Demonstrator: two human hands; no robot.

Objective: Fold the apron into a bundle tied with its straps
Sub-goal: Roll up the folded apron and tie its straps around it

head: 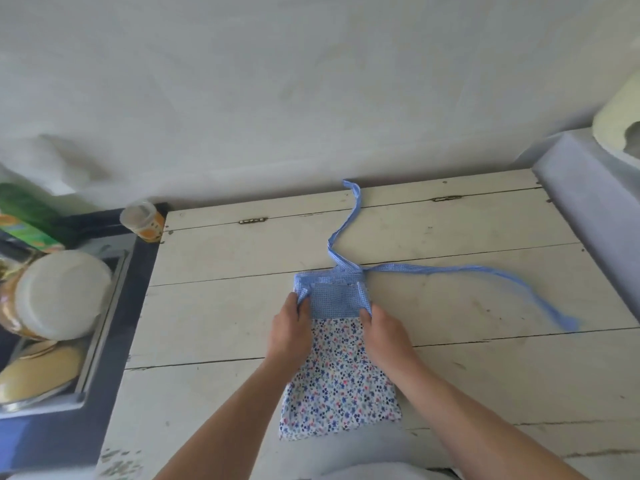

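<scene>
- our left hand [290,327] pinches the left edge of the apron's blue checked band; we should keep that edge square as we turn it over.
- the apron [341,372] lies as a narrow strip in the middle of the white plank counter [214,327], floral part toward us.
- our right hand [382,329] pinches the right edge; we judge both hands should roll evenly and tightly.
- the straps [450,271] trail away and to the right; we leave them free for tying.

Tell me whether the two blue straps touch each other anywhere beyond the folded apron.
Apart. In the head view the far strap runs toward the wall and the right strap trails off rightward; bare table shows between them past the apron.
</scene>
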